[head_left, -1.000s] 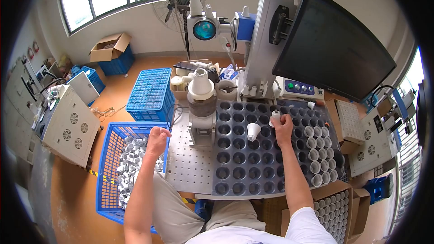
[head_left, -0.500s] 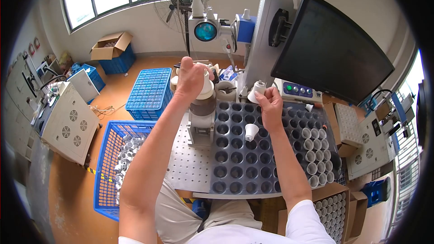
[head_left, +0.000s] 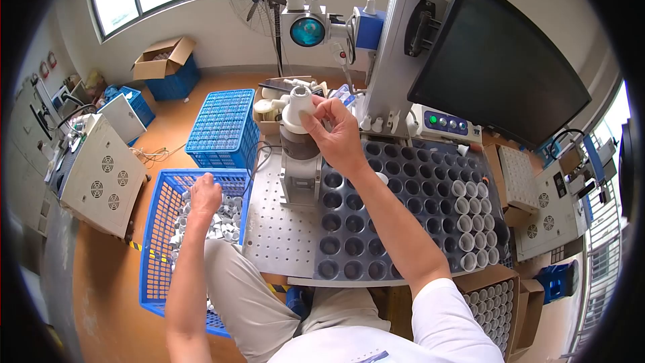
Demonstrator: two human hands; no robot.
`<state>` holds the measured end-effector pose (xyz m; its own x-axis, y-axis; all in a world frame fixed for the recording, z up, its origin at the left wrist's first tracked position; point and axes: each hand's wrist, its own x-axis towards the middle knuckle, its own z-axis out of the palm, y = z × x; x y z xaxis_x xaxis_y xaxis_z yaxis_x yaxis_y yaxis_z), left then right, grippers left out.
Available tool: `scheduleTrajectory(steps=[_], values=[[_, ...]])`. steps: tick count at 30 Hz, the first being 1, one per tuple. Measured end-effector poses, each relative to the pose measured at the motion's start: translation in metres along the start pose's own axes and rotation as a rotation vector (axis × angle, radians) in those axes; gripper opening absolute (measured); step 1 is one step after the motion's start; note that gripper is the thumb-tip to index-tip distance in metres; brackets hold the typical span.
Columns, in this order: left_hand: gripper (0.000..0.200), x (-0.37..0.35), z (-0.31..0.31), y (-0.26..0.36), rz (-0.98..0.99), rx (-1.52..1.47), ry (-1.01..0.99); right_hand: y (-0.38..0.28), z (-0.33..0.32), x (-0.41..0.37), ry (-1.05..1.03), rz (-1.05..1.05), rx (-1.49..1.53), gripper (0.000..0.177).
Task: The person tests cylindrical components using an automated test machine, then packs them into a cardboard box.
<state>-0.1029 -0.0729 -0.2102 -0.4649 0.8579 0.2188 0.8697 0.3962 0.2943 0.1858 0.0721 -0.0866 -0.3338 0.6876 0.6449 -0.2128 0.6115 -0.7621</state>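
My right hand [head_left: 336,133] pinches a white funnel-shaped plastic part [head_left: 296,109], narrow end up. The part sits on top of a dark cylindrical holder [head_left: 299,146] on a grey metal stand. Over the blue basket [head_left: 152,242] at the left, my left hand [head_left: 205,196] has its fingers curled downward; whatever is in them is hidden. Heaped white and grey parts [head_left: 228,218] lie in the basket below it. Another white part [head_left: 383,178] shows behind my right forearm, on the black tray [head_left: 341,222] with round holes.
White cups [head_left: 472,222] fill the tray's right columns. A lens head [head_left: 308,30] hangs above the holder, with a monitor [head_left: 500,60] to the right. A button box [head_left: 445,124] stands below the monitor. Cardboard boxes with more cups [head_left: 490,302] flank the bench.
My left hand has gone from the holder down to the basket. My right hand has brought the white funnel-shaped part leftward from above the tray onto the holder.
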Motion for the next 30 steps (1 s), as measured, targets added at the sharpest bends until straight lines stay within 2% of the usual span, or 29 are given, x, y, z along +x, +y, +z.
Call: scheduleTrajectory(steps=[1,2,3,4,5,7,9,10,14,17,20,23,24,27,28,29,30], values=[[0.019,-0.005,0.002,0.017,0.11,-0.011,0.007,0.003,-0.009,-0.003,0.02,-0.009,0.054,0.025],[0.017,-0.01,0.004,0.036,0.212,-0.031,0.019,0.002,-0.027,-0.008,0.006,0.04,-0.049,0.023],[0.015,-0.011,0.0,0.058,0.161,-0.118,-0.014,-0.004,-0.048,-0.013,-0.017,0.083,-0.148,0.021],[0.015,-0.009,0.019,0.056,0.239,-0.101,-0.013,-0.001,-0.07,-0.021,-0.047,0.237,-0.328,0.024],[0.015,-0.004,0.037,0.053,0.32,-0.079,-0.004,0.002,-0.093,-0.03,-0.155,0.323,-0.578,0.036],[0.017,-0.012,0.056,0.056,0.172,-0.112,-0.054,-0.005,-0.114,-0.05,-0.302,0.645,-0.922,0.05],[0.018,-0.01,0.064,0.065,0.115,-0.126,-0.131,-0.005,-0.121,-0.073,-0.41,0.677,-1.123,0.064],[0.018,-0.012,0.061,0.067,0.119,-0.123,-0.184,-0.01,-0.119,-0.08,-0.401,0.717,-1.111,0.058],[0.024,-0.011,0.048,0.066,0.025,-0.218,-0.238,0.0,-0.145,-0.099,-0.555,0.269,-0.881,0.052],[0.026,-0.011,0.045,0.06,-0.004,-0.212,-0.279,0.018,-0.153,-0.099,-0.714,0.143,-0.967,0.046],[0.026,-0.011,0.042,0.061,-0.005,-0.223,-0.283,0.035,-0.163,-0.094,-0.425,0.461,-0.686,0.039],[0.026,-0.013,0.04,0.063,-0.003,-0.231,-0.306,0.07,-0.175,-0.114,-0.121,0.564,-0.501,0.039],[0.026,-0.013,0.04,0.063,0.003,-0.231,-0.32,0.072,-0.172,-0.117,-0.042,0.514,-0.548,0.037],[0.025,-0.015,0.046,0.066,0.066,-0.229,-0.334,0.075,-0.168,-0.122,0.013,0.454,-0.621,0.037],[0.024,-0.018,0.047,0.068,0.109,-0.247,-0.303,0.072,-0.167,-0.122,0.022,0.451,-0.627,0.037],[0.025,-0.013,0.06,0.061,0.193,-0.143,-0.363,0.07,-0.165,-0.12,0.026,0.44,-0.624,0.037],[0.025,-0.015,0.049,0.069,0.145,-0.184,-0.365,0.069,-0.164,-0.12,0.046,0.469,-0.555,0.037]])
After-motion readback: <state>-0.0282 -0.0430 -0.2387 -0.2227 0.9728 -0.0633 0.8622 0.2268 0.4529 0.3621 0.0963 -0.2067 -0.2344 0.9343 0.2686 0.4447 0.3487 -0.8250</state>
